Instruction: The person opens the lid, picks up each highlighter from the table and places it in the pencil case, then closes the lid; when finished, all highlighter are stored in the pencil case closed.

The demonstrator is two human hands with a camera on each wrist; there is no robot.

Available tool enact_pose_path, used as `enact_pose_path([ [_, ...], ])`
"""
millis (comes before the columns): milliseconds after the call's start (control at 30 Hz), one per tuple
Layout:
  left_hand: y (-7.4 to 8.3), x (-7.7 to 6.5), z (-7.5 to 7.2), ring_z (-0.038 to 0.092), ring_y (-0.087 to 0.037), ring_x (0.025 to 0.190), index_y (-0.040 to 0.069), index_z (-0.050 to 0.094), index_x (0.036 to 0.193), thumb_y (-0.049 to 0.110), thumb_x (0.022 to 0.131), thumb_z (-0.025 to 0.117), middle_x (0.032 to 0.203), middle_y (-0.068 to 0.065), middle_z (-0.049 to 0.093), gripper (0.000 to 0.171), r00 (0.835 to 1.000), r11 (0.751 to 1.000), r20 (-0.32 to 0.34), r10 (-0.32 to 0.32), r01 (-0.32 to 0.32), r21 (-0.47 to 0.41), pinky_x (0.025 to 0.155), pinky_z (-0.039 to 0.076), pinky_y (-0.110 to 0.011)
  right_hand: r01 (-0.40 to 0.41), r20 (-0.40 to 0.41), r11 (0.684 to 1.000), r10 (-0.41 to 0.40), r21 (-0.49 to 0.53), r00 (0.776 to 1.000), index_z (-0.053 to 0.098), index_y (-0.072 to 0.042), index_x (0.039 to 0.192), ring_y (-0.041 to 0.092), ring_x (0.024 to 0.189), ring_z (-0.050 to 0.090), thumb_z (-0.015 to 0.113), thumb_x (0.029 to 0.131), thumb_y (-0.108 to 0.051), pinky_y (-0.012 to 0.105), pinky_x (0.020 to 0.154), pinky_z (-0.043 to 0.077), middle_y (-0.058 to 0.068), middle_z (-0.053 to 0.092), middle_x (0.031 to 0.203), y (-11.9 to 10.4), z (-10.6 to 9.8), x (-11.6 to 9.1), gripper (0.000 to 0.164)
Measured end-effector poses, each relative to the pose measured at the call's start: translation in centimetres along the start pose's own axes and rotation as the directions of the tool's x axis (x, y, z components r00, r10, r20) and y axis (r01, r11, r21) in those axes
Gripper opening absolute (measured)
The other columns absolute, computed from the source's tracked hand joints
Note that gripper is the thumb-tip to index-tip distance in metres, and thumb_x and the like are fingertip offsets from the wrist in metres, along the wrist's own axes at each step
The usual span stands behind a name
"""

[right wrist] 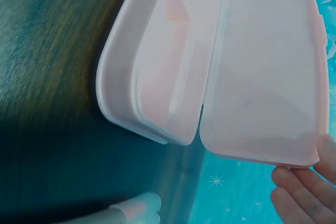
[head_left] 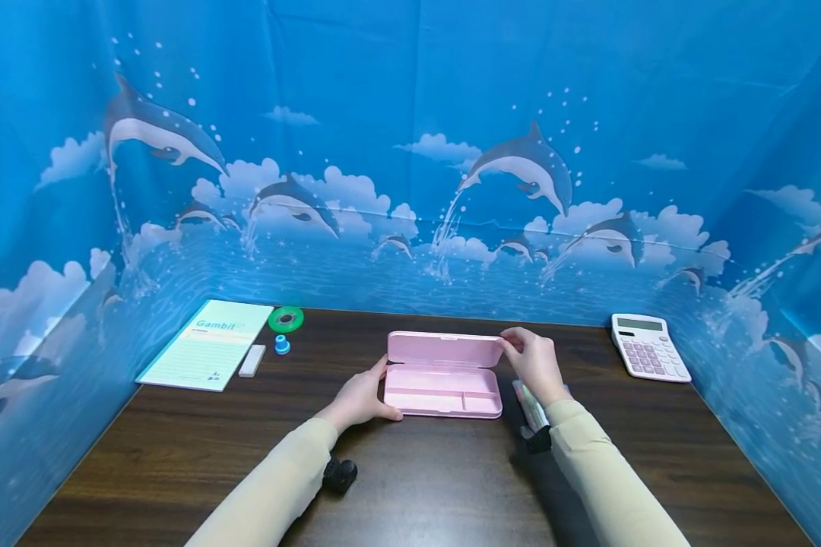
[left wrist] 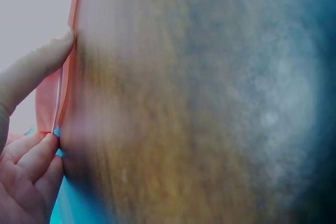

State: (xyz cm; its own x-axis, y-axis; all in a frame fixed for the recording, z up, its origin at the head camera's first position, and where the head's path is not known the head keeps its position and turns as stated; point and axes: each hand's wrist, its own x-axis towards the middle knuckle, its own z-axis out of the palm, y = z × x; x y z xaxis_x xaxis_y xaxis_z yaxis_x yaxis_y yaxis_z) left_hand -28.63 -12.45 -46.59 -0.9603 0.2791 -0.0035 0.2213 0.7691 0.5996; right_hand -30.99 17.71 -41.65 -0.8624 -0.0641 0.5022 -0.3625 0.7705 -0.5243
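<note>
A pink pencil case [head_left: 424,391] lies on the table with its lid [head_left: 445,349] raised; its divided compartments look bare. My left hand [head_left: 361,396] grips the case's left side, thumb at the front corner and fingers toward the back, as the left wrist view also shows at the case's edge [left wrist: 64,87]. My right hand [head_left: 535,363] pinches the lid's right corner between thumb and fingers; in the right wrist view those fingers [right wrist: 299,192] hold the lid [right wrist: 268,77] at its outer corner. Under my right wrist lie pens or markers [head_left: 532,404], partly hidden by the arm.
At the back left are a notebook [head_left: 208,346], a white eraser [head_left: 252,361], a green tape roll [head_left: 294,324] and a small blue piece [head_left: 282,345]. A white calculator [head_left: 650,348] sits at the back right. A dolphin-print curtain [head_left: 410,152] hangs behind the table.
</note>
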Motion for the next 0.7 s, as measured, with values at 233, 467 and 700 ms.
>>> enact_pose_path([
  [233, 0.0, 0.0, -0.2, 0.048, -0.030, 0.126, 0.003, 0.020, 0.150, 0.036, 0.063, 0.088, 0.141, -0.013, 0.049, 0.116, 1.000, 1.000, -0.006, -0.005, 0.005, -0.008, 0.103, 0.039, -0.047, -0.011, -0.091, 0.999, 0.015, 0.038, 0.996, 0.071, 0.000, 0.090, 0.025, 0.075, 0.070, 0.069, 0.086, -0.010, 0.041, 0.068, 0.056, 0.014, 0.072, 0.082, 0.3, 0.8, 0.7, 0.011],
  [467, -0.1, 0.0, 0.0, 0.050, -0.030, 0.125, 0.004, 0.018, 0.151, 0.036, 0.064, 0.088, 0.141, -0.012, 0.049, 0.117, 1.000, 1.000, -0.006, 0.002, -0.002, -0.002, 0.102, 0.040, -0.047, -0.029, -0.029, 0.999, 0.030, 0.034, 0.999, 0.070, 0.006, 0.104, 0.027, 0.079, 0.070, 0.064, 0.087, -0.004, 0.040, 0.070, 0.056, 0.020, 0.072, 0.090, 0.3, 1.4, 1.1, 0.021],
  [700, 0.0, -0.1, 0.2, 0.051, -0.030, 0.123, 0.005, 0.017, 0.151, 0.037, 0.064, 0.088, 0.140, -0.013, 0.050, 0.116, 1.000, 1.000, 0.009, -0.001, 0.001, -0.003, 0.102, 0.040, -0.047, -0.097, 0.135, 0.995, 0.097, -0.007, 0.986, 0.051, 0.002, 0.134, 0.026, 0.083, 0.067, 0.060, 0.088, -0.007, 0.041, 0.078, 0.055, 0.018, 0.070, 0.096, 1.0, 2.1, 0.6, 0.047],
])
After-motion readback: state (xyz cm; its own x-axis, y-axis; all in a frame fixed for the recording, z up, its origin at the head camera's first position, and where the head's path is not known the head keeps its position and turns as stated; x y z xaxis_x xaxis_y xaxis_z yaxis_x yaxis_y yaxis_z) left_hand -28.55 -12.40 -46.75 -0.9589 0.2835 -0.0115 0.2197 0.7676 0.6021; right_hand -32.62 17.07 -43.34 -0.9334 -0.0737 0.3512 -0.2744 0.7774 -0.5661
